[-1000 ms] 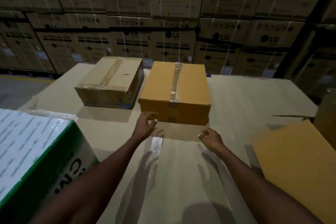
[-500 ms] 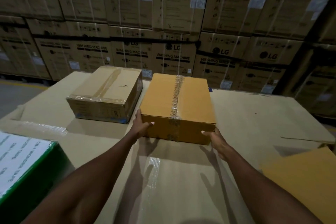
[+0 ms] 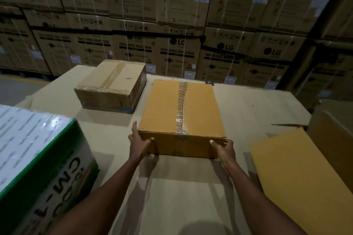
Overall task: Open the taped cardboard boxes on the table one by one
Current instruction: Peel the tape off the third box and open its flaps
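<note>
At table centre: our yellow taped box (image 3: 181,114), tape strip (image 3: 180,107) unbroken | left hand (image 3: 138,142) and right hand (image 3: 223,149) grip its near corners | step: positioning | next: find tape end, peel | brown taped box (image 3: 112,86) behind-left waits.

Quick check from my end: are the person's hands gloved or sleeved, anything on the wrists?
Neither. The left hand and right hand are bare, with no gloves. Both forearms are uncovered as far as the frame shows, no sleeves, and no watch, band or ring is visible. Fingernails look short and pale.
</note>
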